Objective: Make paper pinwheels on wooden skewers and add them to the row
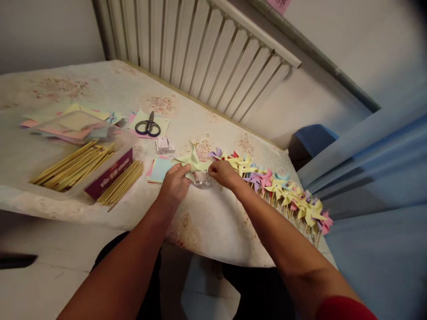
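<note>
My left hand (177,180) is closed on a pale green paper pinwheel (194,162), whose blades stick up beyond the fingers. Just right of it, my right hand (220,172) has its fingers pinched together over the right rim of a clear dish of small shiny pieces (202,180); whatever the fingertips hold is too small to make out. Behind my left hand lies a stack of coloured paper squares (159,170). A long row of finished pinwheels on sticks (276,186) begins beside my right hand and runs to the right.
Scissors (149,126) rest on paper sheets, with small white boxes (164,145) nearby. At the left are wooden sticks (75,166), a purple box panel (109,174), a second stick bundle (122,184) and more paper (71,124). A radiator (200,53) stands behind; a blue curtain (373,178) hangs right.
</note>
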A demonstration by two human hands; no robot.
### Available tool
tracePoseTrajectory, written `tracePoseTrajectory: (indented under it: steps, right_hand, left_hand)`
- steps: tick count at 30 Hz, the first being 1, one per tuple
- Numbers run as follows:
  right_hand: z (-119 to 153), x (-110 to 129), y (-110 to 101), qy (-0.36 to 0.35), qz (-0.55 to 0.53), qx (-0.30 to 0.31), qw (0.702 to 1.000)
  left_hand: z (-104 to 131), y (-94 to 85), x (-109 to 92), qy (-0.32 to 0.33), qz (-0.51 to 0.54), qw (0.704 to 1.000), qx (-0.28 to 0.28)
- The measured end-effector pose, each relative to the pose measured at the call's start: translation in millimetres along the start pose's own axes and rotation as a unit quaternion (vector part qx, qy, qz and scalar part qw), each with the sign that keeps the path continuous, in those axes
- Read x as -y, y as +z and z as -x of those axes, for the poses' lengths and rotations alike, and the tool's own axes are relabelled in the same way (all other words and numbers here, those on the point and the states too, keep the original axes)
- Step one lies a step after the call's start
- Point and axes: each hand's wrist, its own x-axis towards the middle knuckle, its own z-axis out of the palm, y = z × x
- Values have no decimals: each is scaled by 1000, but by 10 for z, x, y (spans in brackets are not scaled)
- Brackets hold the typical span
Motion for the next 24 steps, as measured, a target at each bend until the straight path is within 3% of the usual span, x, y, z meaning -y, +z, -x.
tracePoseTrajectory:
  steps: [2,4,12,24]
  right_hand:
    - [-225,50,110,7,94,53,994]
    - [-382,76,232,4,150,68,986]
    - [-593,-87,656,-2,140,49,989]
    - [-544,-113,674,5,111,11,994]
  left_hand:
    - [-56,-14,7,4,11,1000,-3]
    - [-99,-5,16,4,14,1000,-10]
    - [-96,75,14,-5,-6,1000,-5]
    - [-70,126,37,-14,-12,1000,-20]
